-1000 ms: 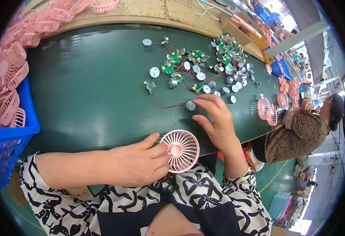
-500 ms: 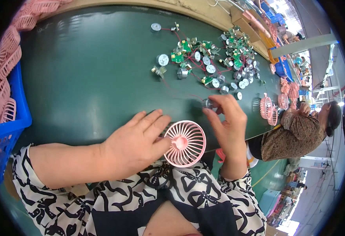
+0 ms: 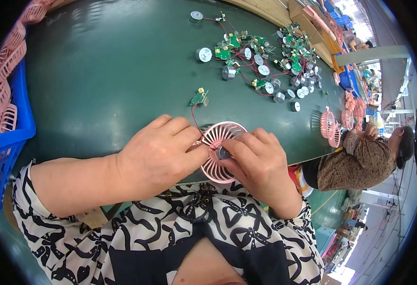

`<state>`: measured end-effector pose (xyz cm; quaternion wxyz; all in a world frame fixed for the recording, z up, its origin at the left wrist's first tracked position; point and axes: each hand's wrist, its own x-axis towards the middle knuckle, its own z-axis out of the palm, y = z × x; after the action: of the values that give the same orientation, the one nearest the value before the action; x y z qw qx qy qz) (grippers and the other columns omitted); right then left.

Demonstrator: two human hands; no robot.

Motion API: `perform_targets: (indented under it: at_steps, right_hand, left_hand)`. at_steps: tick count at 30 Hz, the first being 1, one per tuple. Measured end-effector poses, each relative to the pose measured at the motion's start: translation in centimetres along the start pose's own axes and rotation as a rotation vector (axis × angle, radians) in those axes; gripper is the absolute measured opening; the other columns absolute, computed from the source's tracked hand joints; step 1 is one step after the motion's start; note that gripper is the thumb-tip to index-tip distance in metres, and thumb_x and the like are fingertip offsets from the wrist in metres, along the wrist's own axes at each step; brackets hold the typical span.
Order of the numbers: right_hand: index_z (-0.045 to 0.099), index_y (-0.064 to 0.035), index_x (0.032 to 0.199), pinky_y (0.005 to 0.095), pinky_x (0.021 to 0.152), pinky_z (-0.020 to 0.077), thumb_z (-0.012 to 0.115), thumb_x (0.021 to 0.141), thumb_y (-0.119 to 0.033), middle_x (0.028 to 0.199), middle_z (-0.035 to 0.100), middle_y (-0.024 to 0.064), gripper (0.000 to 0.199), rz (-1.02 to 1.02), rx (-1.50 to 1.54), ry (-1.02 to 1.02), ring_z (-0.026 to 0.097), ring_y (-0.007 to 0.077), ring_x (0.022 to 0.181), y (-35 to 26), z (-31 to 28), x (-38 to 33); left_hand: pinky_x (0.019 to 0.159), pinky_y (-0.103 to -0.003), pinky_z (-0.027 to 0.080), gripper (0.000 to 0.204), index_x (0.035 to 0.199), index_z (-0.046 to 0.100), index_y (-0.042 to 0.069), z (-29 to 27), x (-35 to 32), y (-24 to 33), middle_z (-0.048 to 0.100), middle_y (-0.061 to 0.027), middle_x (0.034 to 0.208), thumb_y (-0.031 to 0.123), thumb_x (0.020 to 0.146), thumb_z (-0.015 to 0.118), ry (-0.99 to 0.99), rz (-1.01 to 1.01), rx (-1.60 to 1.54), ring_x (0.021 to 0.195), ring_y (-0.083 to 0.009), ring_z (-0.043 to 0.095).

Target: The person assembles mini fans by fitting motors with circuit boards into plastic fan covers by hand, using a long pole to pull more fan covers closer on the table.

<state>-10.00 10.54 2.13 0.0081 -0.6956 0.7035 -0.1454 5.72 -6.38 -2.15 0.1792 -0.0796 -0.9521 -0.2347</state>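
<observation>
A round pink fan grille (image 3: 223,129) lies near the table edge in front of me. My left hand (image 3: 163,149) grips its left side, with thumb and forefinger closed near the red wires. My right hand (image 3: 261,166) pinches a small silver motor (image 3: 222,152) over the grille's central hub; fingers partly hide how far in it sits. Red wires run from the grille area up to a small green circuit board (image 3: 199,98) lying on the table beyond my left hand.
A pile of motors wired to green boards (image 3: 265,61) spreads over the far right of the green table (image 3: 104,80). At left stands a blue crate (image 3: 23,128) of pink grilles (image 3: 1,109). More grilles (image 3: 329,124) and a co-worker (image 3: 365,154) are on the right.
My right hand has brought the motor from the right down into the grille. The board has been drawn along with its wires. My left fingers have closed at the grille's left side.
</observation>
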Motion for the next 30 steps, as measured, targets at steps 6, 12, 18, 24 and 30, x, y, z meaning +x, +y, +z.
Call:
perform_targets:
  at_steps: [6, 12, 18, 24, 30]
  right_hand:
    - [0.065, -0.0072, 0.099, 0.0341, 0.065, 0.0416, 0.071, 0.080, -0.019, 0.086, 0.059, 0.0018, 0.023, -0.049, -0.120, -0.048, 0.057, 0.0207, 0.080, 0.0, 0.0, 0.3]
    - [0.065, -0.0072, 0.101, 0.0326, 0.065, 0.0420, 0.065, 0.078, -0.016, 0.087, 0.058, 0.0008, 0.025, -0.159, -0.085, -0.052, 0.057, 0.0191, 0.081, 1.3, 0.1, 0.4]
    - [0.067, -0.0079, 0.103, 0.0343, 0.060, 0.0429, 0.074, 0.070, -0.018, 0.083, 0.057, 0.0016, 0.035, -0.261, 0.005, -0.098, 0.057, 0.0205, 0.074, 2.9, -0.2, 0.9]
    - [0.067, -0.0081, 0.104, 0.0343, 0.061, 0.0432, 0.074, 0.071, -0.020, 0.083, 0.057, 0.0020, 0.036, -0.288, 0.020, -0.129, 0.057, 0.0210, 0.073, 3.2, -0.2, 1.4]
    - [0.065, -0.0080, 0.111, 0.0337, 0.065, 0.0452, 0.074, 0.076, -0.025, 0.089, 0.060, 0.0035, 0.041, -0.200, -0.071, -0.182, 0.060, 0.0216, 0.078, 2.0, -0.8, 1.5]
  left_hand:
    - [0.078, -0.037, 0.048, 0.016, 0.089, 0.061, 0.006, 0.3, 0.1, -0.6, 0.057, -0.0076, 0.088, 0.012, 0.074, 0.062, 0.037, 0.041, 0.006, 0.089, -0.0247, 0.058]
    - [0.074, -0.035, 0.046, 0.010, 0.083, 0.058, 0.008, 0.5, 0.1, -0.7, 0.054, -0.0060, 0.084, 0.013, 0.074, 0.061, 0.094, 0.062, 0.029, 0.084, -0.0220, 0.055]
    - [0.073, -0.034, 0.046, 0.010, 0.082, 0.057, 0.008, 0.6, 0.1, -0.6, 0.052, -0.0058, 0.083, 0.012, 0.074, 0.061, 0.093, 0.073, 0.028, 0.083, -0.0223, 0.054]
    - [0.073, -0.034, 0.046, 0.011, 0.085, 0.058, 0.007, 0.7, 0.3, -0.7, 0.052, -0.0060, 0.083, 0.012, 0.074, 0.060, 0.085, 0.069, 0.021, 0.083, -0.0225, 0.054]
    - [0.073, -0.035, 0.046, 0.014, 0.088, 0.060, 0.007, 0.4, 0.5, -0.9, 0.052, -0.0058, 0.083, 0.013, 0.075, 0.060, 0.096, 0.068, 0.028, 0.084, -0.0227, 0.054]
